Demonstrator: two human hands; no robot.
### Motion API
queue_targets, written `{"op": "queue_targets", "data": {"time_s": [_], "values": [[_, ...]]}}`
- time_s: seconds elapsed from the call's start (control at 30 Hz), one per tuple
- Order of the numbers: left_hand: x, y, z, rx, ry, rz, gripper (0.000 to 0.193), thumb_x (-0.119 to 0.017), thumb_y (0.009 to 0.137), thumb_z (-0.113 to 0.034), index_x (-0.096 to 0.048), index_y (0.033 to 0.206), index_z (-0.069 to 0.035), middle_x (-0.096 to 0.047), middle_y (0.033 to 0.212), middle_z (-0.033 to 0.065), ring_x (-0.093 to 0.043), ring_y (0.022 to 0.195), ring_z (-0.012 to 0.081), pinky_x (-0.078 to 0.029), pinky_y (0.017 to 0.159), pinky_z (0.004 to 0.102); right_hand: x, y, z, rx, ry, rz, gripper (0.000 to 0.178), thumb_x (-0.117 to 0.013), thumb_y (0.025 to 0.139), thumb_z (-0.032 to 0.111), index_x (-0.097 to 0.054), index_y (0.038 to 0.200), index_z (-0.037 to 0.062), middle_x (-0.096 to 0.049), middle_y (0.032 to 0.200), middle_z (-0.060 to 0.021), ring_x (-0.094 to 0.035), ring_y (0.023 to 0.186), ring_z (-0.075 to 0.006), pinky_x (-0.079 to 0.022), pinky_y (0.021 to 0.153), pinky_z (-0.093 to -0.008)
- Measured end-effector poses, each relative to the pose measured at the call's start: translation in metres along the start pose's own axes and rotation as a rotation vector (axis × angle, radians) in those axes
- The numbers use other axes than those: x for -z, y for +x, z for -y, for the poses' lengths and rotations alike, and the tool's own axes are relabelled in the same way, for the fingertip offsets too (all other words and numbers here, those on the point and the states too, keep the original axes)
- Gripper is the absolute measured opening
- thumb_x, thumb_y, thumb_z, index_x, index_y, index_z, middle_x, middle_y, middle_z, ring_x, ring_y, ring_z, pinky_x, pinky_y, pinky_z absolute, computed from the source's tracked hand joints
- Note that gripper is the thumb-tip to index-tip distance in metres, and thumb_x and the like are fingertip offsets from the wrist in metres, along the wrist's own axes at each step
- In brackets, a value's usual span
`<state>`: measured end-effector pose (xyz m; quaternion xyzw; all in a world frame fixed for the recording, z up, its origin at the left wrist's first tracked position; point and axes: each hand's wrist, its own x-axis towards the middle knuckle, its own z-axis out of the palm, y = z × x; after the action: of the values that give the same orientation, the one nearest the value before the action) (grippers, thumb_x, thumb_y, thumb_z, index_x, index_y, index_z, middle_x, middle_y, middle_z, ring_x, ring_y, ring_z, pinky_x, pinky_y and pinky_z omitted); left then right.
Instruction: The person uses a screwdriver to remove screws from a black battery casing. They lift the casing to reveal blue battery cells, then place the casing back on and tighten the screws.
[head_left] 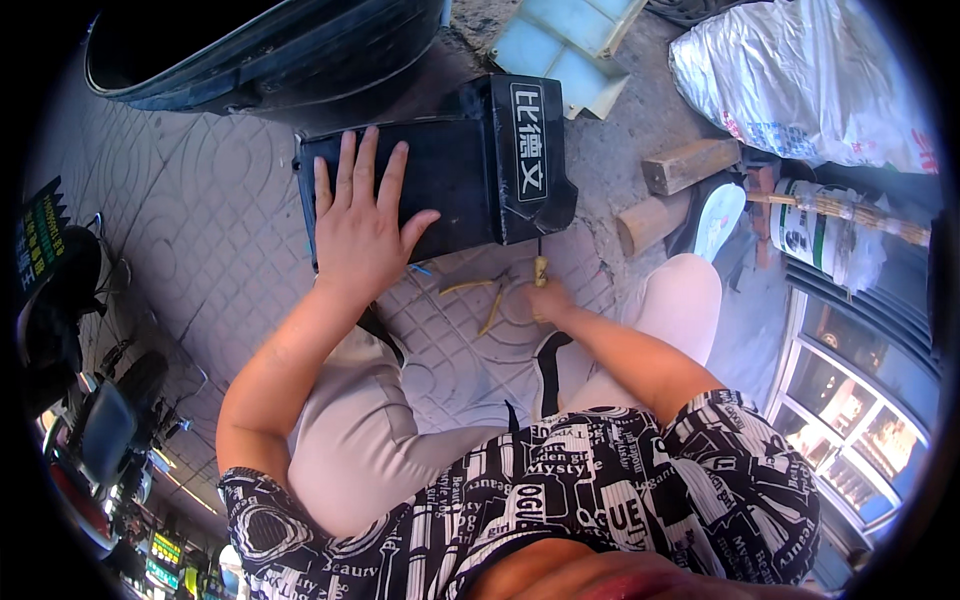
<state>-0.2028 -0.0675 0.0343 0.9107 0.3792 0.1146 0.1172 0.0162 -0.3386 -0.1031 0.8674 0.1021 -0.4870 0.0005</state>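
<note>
A black plastic box (455, 170) with a white-lettered panel on its right end lies on the paving in front of me. My left hand (355, 220) rests flat on its upper face with the fingers spread. My right hand (548, 300) is closed around the yellow handle of a screwdriver (541, 268). Its thin shaft points at the near edge of the box, close to the right end; whether the tip touches a screw is hidden. Between my hands, yellow-handled pliers (490, 300) lie on the ground with their handles apart.
A large black tub (270, 75) stands beyond the box, with a pale blue plastic tray (555, 45) beside it. Wooden blocks (690, 165), a white sack (800, 85) and a white bucket (800, 225) are at the right. Parked scooters (110, 430) line the left.
</note>
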Motion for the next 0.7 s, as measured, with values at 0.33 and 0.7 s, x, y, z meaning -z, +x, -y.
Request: {"op": "queue_targets", "data": {"time_s": [0.33,0.7], "values": [[-0.001,0.0,0.008,0.007,0.038,0.055,0.068,-0.051,0.087,-0.055,-0.044,0.136,-0.008,-0.036,0.144,0.0185,-0.029,0.136,0.0364,-0.018,0.111,0.0517,0.179,-0.114,0.097,0.379,0.057,-0.215,0.033,-0.055,0.087,0.022,-0.048,0.112,0.0012,-0.06,0.079,-0.0157,-0.061,0.063,-0.0255,-0.049,0.057,-0.037],[-0.006,0.007,-0.005,-0.015,0.084,0.047,0.061,-0.056,0.086,-0.048,-0.047,0.134,-0.011,-0.033,0.146,0.0194,-0.029,0.136,0.0371,-0.02,0.11,0.0523,0.24,-0.056,0.182,0.78,-0.536,-0.536,0.034,-0.06,0.082,0.029,-0.062,0.111,0.0124,-0.065,0.101,-0.0132,-0.062,0.095,-0.0331,-0.049,0.08,-0.0439]]}}
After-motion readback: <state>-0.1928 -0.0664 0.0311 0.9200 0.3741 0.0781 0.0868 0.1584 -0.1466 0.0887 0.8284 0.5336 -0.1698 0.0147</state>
